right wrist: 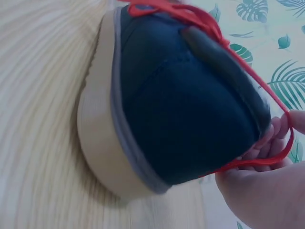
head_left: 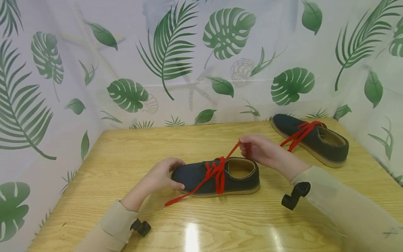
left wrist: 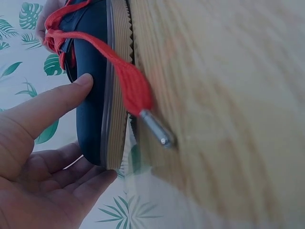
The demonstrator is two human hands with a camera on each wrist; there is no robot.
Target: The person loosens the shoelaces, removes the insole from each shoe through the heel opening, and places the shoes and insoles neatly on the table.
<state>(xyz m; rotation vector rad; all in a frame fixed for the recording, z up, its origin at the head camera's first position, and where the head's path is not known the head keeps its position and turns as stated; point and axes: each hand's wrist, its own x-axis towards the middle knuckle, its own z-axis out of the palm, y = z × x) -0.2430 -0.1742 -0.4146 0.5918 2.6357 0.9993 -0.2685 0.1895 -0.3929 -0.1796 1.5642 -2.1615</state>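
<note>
A dark blue shoe [head_left: 190, 175] with a tan sole sits on the table, its toe to the left. My left hand [head_left: 160, 176] holds it by the toe, thumb on the near side and fingers round the far side. Red shoelace [head_left: 221, 165] crosses the tongue in a loose bow-like tangle, with one loop down the near side. With thumb and fingertips, my right hand [head_left: 262, 150] pinches one lace end, taut above the heel opening; the rest of that end hangs by the palm. The other end lies towards the left, its metal tip [left wrist: 157, 130] visible in the left wrist view.
A second dark blue shoe [head_left: 318, 143] with red laces stands at the back right, behind my right forearm. The wooden table [head_left: 141, 147] ends at a leaf-printed cloth [head_left: 176, 101] behind and at the sides. A small black device [head_left: 296, 196] is strapped to each wrist.
</note>
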